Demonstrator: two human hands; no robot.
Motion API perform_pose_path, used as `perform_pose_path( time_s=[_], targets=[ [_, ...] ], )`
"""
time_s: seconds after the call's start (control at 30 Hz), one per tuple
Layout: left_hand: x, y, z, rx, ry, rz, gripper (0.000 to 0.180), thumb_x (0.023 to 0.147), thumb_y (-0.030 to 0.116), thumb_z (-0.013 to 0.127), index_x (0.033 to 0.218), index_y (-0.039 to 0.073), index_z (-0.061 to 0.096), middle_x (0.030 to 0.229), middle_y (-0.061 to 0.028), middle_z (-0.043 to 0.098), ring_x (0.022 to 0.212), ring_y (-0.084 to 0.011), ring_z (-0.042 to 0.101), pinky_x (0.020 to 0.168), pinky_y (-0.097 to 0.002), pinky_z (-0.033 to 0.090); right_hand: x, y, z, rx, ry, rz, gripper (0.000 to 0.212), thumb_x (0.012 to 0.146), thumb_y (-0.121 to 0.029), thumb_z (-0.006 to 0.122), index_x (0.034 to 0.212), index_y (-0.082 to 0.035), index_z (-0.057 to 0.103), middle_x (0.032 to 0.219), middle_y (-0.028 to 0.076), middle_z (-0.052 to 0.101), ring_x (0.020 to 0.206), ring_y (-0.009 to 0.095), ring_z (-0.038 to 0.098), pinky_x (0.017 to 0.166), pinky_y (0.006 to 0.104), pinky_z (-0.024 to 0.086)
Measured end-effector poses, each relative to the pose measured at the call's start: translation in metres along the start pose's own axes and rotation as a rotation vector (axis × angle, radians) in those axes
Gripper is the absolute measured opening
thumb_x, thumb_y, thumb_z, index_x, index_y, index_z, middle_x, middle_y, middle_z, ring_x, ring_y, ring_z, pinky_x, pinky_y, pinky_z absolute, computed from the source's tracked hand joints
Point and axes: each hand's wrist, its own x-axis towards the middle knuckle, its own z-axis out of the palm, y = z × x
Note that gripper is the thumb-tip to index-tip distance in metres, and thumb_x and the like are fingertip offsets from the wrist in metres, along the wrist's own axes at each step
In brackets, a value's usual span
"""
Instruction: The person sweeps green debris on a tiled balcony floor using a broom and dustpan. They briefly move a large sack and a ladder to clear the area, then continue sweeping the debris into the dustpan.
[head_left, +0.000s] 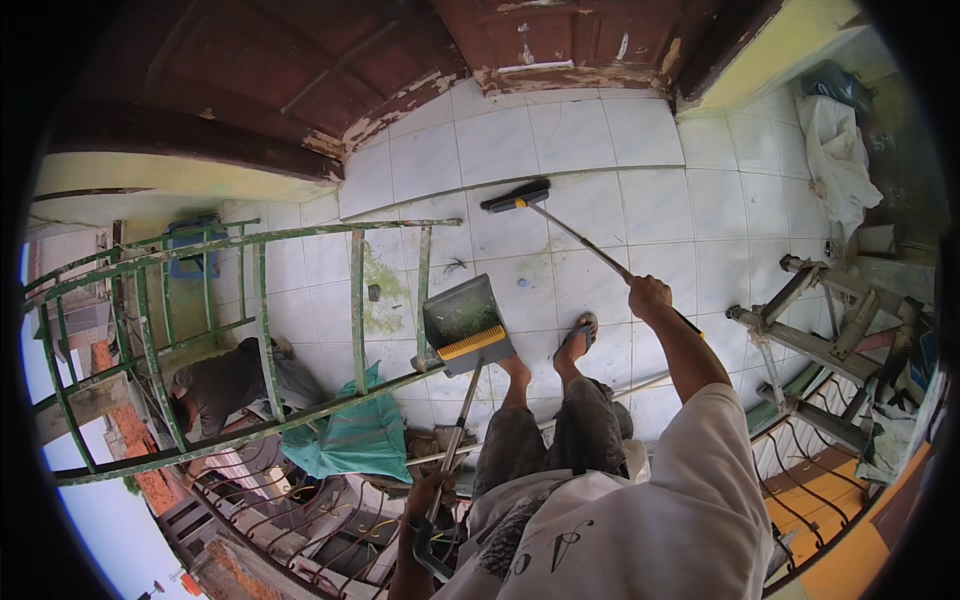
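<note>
My right hand (650,296) is closed around the dark handle of a broom (575,236). The broom's black head with a yellow joint rests on the white tiles, along the low step before the doors. Lower down, my left hand (430,497) grips the long handle of a grey dustpan (458,300) with a row of yellow teeth. Greenish dust and bits lie inside the pan, which is just ahead of my feet. Green-yellow dust (382,290) is scattered on the tiles left of the pan, along with a small dark lump (374,292).
A green-painted metal ladder (258,290) slants across the left, by a teal sack (350,430). Beyond it another person (235,390) bends down. Worn brown doors (590,40) stand ahead. At right are a wooden trestle (840,330) and a white sack (838,160); a railing runs behind me.
</note>
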Motion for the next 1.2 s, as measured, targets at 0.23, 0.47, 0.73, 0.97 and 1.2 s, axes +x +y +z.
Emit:
perform_pose_path(
  time_s=[0.23,0.47,0.73,0.97,1.2],
  targets=[
    [0.014,0.005,-0.009,-0.066,-0.013,-0.013,0.016,0.098,0.023,0.051,0.089,0.010,0.050,0.067,0.0005,0.047,0.050,-0.0147,0.046,0.053,-0.0338,0.041,-0.101,0.043,-0.003,0.201,0.021,0.096,0.048,0.096,-0.015,0.048,0.144,-0.021,0.048,0.094,0.017,0.070,0.090,0.037,0.069,0.080,0.0497,0.056],
    [0.012,0.037,0.010,0.078,-0.030,-0.053,0.025,0.097,0.023,0.052,0.075,0.012,0.049,0.066,-0.0002,0.049,0.052,-0.0137,0.047,0.053,-0.0343,0.042,-0.025,0.034,0.045,0.216,0.249,0.164,0.052,0.095,-0.012,0.047,0.146,-0.012,0.041,0.090,0.020,0.068,0.081,0.038,0.071,0.069,0.0478,0.058],
    [0.008,0.055,0.013,-0.009,-0.080,-0.040,0.007,0.098,0.019,0.055,0.102,0.014,0.054,0.067,0.0001,0.055,0.051,-0.0159,0.050,0.053,-0.0363,0.043,-0.157,0.017,0.094,0.585,-0.130,0.272,0.053,0.090,-0.015,0.056,0.141,-0.021,0.045,0.100,0.022,0.070,0.095,0.042,0.068,0.079,0.0522,0.054],
    [0.013,0.074,0.029,0.063,0.033,-0.001,0.014,0.095,0.020,0.059,0.084,0.011,0.056,0.066,-0.0020,0.057,0.051,-0.0164,0.051,0.054,-0.0373,0.042,-0.181,0.049,0.064,0.688,0.103,0.460,0.056,0.089,-0.011,0.055,0.144,-0.016,0.048,0.106,0.025,0.069,0.102,0.042,0.065,0.086,0.0519,0.052],
    [0.001,0.080,0.035,0.090,0.031,-0.019,0.013,0.096,0.020,0.058,0.086,0.013,0.054,0.065,-0.0010,0.053,0.050,-0.0161,0.048,0.054,-0.0367,0.040,-0.034,0.068,0.047,0.731,0.251,0.601,0.038,0.089,-0.011,0.050,0.126,-0.002,0.055,0.105,0.027,0.068,0.098,0.044,0.067,0.083,0.0517,0.056]
  ],
)
